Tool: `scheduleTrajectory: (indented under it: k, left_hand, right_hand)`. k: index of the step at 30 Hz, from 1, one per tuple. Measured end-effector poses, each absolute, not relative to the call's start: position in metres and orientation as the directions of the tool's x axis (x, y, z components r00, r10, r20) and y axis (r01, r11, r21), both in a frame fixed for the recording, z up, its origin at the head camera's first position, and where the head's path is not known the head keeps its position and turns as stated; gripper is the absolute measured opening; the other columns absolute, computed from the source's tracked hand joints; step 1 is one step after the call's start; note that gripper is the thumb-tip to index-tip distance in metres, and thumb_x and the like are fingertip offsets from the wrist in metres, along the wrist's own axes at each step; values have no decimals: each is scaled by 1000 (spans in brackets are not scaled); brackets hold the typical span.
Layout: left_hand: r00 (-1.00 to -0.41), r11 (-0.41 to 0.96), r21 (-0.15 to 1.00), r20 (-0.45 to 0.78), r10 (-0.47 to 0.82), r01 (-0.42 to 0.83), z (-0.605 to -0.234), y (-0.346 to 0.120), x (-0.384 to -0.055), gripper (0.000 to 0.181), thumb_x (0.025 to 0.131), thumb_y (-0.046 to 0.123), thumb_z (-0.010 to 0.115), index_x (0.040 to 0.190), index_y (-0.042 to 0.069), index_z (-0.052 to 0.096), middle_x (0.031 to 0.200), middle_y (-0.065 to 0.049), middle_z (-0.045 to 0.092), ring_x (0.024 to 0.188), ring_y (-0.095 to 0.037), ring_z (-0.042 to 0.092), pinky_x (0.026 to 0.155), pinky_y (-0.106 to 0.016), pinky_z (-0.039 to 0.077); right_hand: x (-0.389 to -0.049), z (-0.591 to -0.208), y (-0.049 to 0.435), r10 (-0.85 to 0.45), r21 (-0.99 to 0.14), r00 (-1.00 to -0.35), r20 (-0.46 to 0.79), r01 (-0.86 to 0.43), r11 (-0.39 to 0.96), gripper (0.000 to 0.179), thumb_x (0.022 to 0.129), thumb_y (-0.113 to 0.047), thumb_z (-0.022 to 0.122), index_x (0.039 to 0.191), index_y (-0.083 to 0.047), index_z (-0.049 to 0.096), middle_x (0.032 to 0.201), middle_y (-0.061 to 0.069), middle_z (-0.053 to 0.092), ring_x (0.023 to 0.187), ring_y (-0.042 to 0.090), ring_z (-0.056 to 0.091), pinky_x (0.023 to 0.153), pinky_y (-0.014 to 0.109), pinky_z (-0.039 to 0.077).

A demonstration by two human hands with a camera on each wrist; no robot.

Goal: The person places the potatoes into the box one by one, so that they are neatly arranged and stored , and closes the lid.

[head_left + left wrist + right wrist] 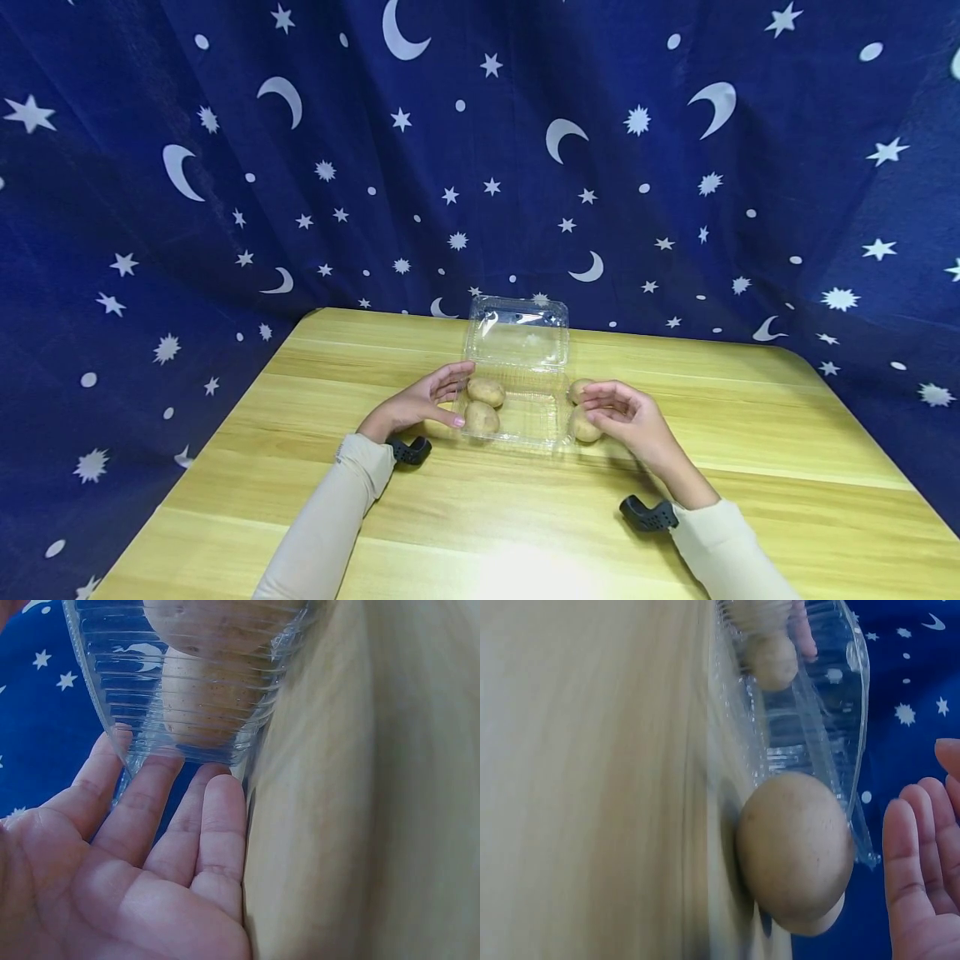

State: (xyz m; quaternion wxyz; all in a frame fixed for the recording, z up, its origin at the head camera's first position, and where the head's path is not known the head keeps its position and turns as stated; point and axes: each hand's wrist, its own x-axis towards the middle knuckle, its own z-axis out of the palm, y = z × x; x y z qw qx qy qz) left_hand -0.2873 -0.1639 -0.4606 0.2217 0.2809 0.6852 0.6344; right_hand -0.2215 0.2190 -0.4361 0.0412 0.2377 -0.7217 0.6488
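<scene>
A clear plastic clamshell container [536,417] sits on the table with its lid [517,337] raised at the back. Inside it, along the left side, lie two potatoes: a rear one [486,391] and a front one [482,418]. My left hand [420,403] is at the container's left side, its fingers extended and fingertips at the ribbed wall [202,705]. Just right of the container are a front potato [583,425] and a rear potato [579,390], resting on the table. Beside them, my right hand [630,421] has loosely bent fingers, apart from the nearer potato [795,851] in the right wrist view.
The wooden table [465,508] reaches back to a blue curtain [510,150] printed with moons and stars. Black wrist bands, one on the left wrist [411,451] and one on the right [648,514], stick out near the tabletop.
</scene>
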Motion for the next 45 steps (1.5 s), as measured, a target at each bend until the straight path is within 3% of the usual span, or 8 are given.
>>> scheduleTrajectory:
  k: [16,37,45]
  left_hand:
    - [-744,42,994,44,666,97,-462,-165,-286,108,89,13,90,170,-1,20,178,-22,19,163,-43,21,133,-52,21]
    - [-747,47,994,42,663,98,-463,-165,-287,106,90,8,88,170,-2,20,178,-22,20,162,-43,21,133,-52,22]
    - [-741,43,993,54,669,111,-461,-164,-287,103,92,5,85,170,-4,19,177,-25,19,162,-46,21,133,-55,21]
  right_hand:
    - [-230,-445,236,-217,-910,-912,348,-384,158,36,92,18,70,125,28,57,108,0,75,95,5,69,85,15,59]
    - [-231,-452,245,-295,-916,-931,213,-295,270,41,92,12,75,129,22,60,112,18,69,95,5,64,83,17,57]
    - [-230,-451,246,-347,-927,-921,178,-275,255,45,95,8,74,135,23,58,119,13,71,98,7,66,84,18,58]
